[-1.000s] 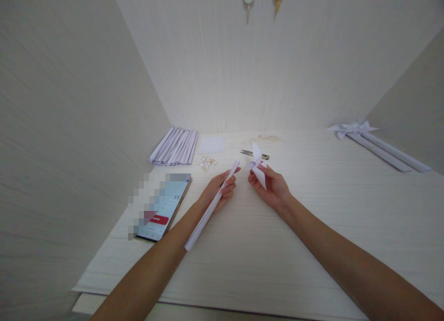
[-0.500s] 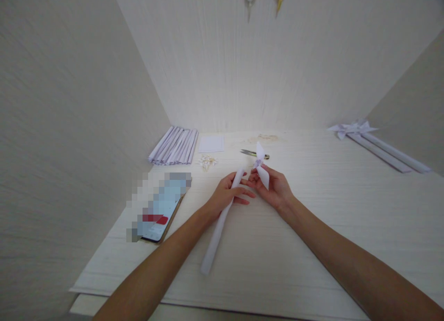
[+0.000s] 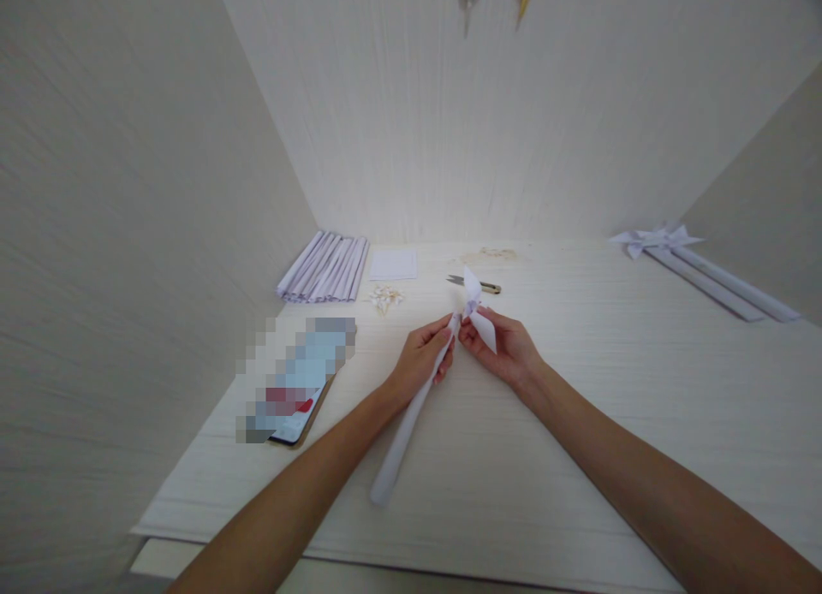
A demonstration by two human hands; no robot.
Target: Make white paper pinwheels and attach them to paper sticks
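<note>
My left hand [image 3: 424,354] is closed around a rolled white paper tube [image 3: 403,448], near its upper end. The tube slants down toward the table's front edge. A white paper pinwheel [image 3: 473,305] is pinched in my right hand [image 3: 504,346], its blades spread up and down. The pinwheel's centre is close to the tube's top end; whether they touch I cannot tell. Just behind the pinwheel lie small thread snips [image 3: 485,286] on the table. To the left of them is a little pile of small white and tan pieces [image 3: 385,299].
A bundle of rolled paper tubes [image 3: 324,269] lies at the back left beside a square sheet of paper [image 3: 394,264]. A phone [image 3: 308,380] rests at the left. Finished-looking pinwheels on sticks [image 3: 719,277] lie at the right. Light-coloured scraps [image 3: 491,255] are near the back wall.
My left fingers, spread before, have closed around the tube. The pinwheel in my right hand has moved slightly left, nearer the tube's upper end.
</note>
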